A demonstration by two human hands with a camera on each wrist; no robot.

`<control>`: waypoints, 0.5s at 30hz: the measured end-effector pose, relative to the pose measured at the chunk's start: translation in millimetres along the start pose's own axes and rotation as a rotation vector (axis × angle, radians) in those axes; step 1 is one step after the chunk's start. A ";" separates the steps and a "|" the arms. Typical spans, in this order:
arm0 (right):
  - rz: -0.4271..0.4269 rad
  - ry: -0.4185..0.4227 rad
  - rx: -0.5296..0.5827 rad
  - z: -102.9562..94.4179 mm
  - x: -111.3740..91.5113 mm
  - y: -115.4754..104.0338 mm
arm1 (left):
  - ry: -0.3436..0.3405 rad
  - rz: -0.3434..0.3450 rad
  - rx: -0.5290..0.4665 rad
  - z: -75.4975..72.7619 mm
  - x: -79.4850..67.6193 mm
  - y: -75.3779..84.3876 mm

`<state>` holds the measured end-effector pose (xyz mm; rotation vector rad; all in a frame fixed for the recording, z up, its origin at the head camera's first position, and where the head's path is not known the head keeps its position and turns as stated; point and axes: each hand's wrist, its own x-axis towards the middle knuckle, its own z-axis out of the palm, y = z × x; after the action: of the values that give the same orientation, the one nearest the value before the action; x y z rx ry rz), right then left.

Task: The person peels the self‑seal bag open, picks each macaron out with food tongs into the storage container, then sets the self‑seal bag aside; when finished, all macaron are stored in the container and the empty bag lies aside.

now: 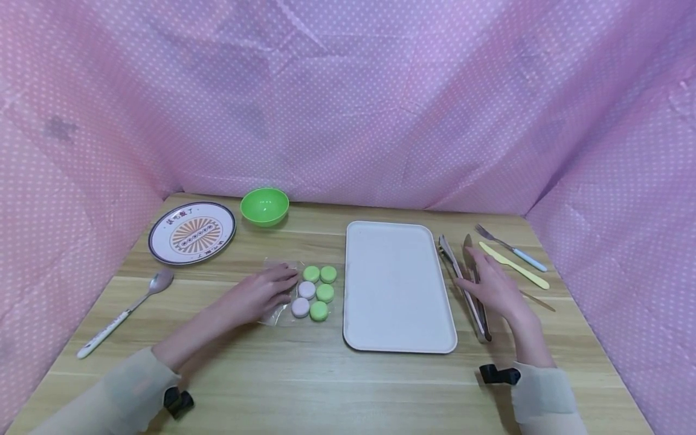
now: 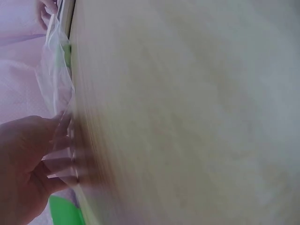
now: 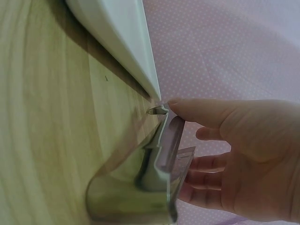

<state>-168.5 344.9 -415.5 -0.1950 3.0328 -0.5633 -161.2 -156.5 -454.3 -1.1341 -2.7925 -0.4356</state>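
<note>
In the head view, a clear plastic bag [image 1: 283, 315] of macarons lies left of centre, with several green macarons [image 1: 325, 293] and two lilac ones [image 1: 300, 307]. My left hand [image 1: 266, 292] rests on the bag's left part, its fingers fairly straight and spread. Film from the bag [image 2: 54, 70] also shows beside the thumb in the left wrist view. My right hand [image 1: 495, 289] holds metal tongs [image 1: 474, 314], thumb at one arm and fingers at the other. The right wrist view shows the tongs' bent end [image 3: 131, 197] near the table, their arms spread apart.
A white tray [image 1: 399, 287] lies between the hands. Further left are a patterned plate [image 1: 192, 233], a green bowl [image 1: 264, 207] and a spoon [image 1: 125, 314]. Right of the tongs lie a fork [image 1: 511, 248] and a yellow knife [image 1: 513, 266]; a thin utensil [image 1: 538, 300] is partly hidden.
</note>
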 end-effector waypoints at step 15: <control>0.004 -0.024 -0.002 0.6 -0.1 -1.0 | 0.035 -0.058 0.019 3.3 1.2 0.3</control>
<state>-168.2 343.7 -415.8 -0.1936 3.0097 -0.5531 -161.8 -154.6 -457.2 -1.0336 -2.7995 -0.4282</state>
